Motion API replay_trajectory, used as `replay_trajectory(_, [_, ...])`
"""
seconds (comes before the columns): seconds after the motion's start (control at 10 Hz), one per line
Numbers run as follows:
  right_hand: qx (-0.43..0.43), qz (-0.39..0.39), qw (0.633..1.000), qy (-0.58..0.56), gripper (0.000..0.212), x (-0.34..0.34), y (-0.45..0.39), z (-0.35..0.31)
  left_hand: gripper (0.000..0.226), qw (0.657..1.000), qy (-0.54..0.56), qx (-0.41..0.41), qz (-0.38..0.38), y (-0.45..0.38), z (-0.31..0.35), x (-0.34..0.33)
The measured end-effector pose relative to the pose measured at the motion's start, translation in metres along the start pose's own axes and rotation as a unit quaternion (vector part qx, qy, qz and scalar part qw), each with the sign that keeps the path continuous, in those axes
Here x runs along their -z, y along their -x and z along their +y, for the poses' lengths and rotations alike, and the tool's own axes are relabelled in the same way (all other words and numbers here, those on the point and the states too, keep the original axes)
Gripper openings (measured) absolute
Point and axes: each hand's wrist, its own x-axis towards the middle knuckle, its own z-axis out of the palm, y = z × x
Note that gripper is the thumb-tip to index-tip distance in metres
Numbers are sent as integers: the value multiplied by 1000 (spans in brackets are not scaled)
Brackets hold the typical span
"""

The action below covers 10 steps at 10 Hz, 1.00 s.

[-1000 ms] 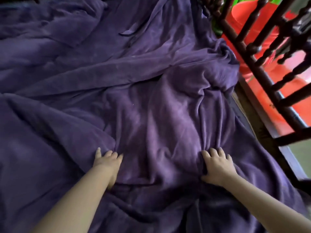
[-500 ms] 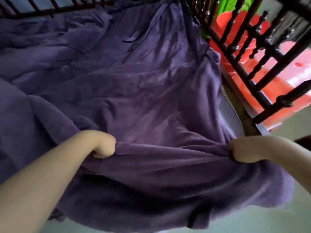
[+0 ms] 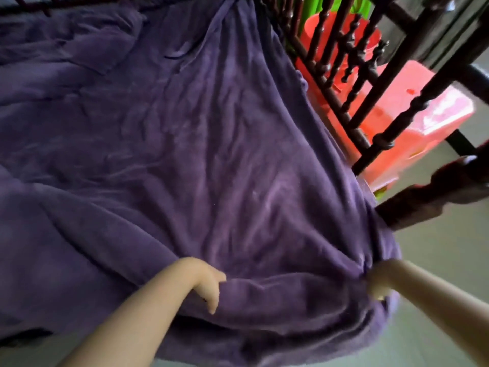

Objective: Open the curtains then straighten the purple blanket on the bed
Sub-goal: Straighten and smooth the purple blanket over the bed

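The purple blanket (image 3: 201, 160) looks soft and fleecy, a dusky violet with pale sheen where the light catches it. It covers nearly the whole bed, still rumpled toward nine and ten o'clock, where thick folds bunch, and much smoother through the middle. Long shallow creases fan out from the near edge toward twelve o'clock, so its long axis runs from six up to twelve, with the near hem drooping over the edge of the bed at six.

The left hand (image 3: 207, 283) sits at about six o'clock, fingers curled down over a rolled fold of the hem, gripping it. The right hand (image 3: 377, 283) is at four o'clock, blurred, closed around a gathered corner of the fabric; creases radiate from that fist.

A dark turned-wood bed rail (image 3: 352, 83) runs from twelve down to three o'clock just beside the blanket's right edge, and behind it stand a red plastic stool (image 3: 423, 112) and a red bucket (image 3: 341, 27).

Compared with half a second ago, the hands are farther apart, the cloth between them is flatter and wider, and the heaped ridge that stood by the rail has been drawn out.
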Motion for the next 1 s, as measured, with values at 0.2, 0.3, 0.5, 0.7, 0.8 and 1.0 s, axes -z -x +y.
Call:
replay_trajectory(0.2, [23,159,984,-75,25,1,-31,-37,46,980,26,-29,193,-35,22,-2])
replay_trajectory(0.3, [-3,423,868,-258,28,23,-47,-29,68,974,26,3,223,-40,17,6])
replay_trajectory(0.5, [-157,254,835,-463,88,21,-87,1,84,968,-122,157,152,-56,2,-18])
replay_trajectory(0.7, [-45,338,841,-420,50,28,-78,-10,43,981,-123,130,70,-52,-12,-20])
replay_trajectory(0.8, [-21,404,823,-400,46,46,-47,17,41,989,63,132,15,-33,-28,-4])
replay_trajectory(1.0, [-88,394,875,-267,48,54,-19,53,29,980,178,77,45,-23,-38,-15])
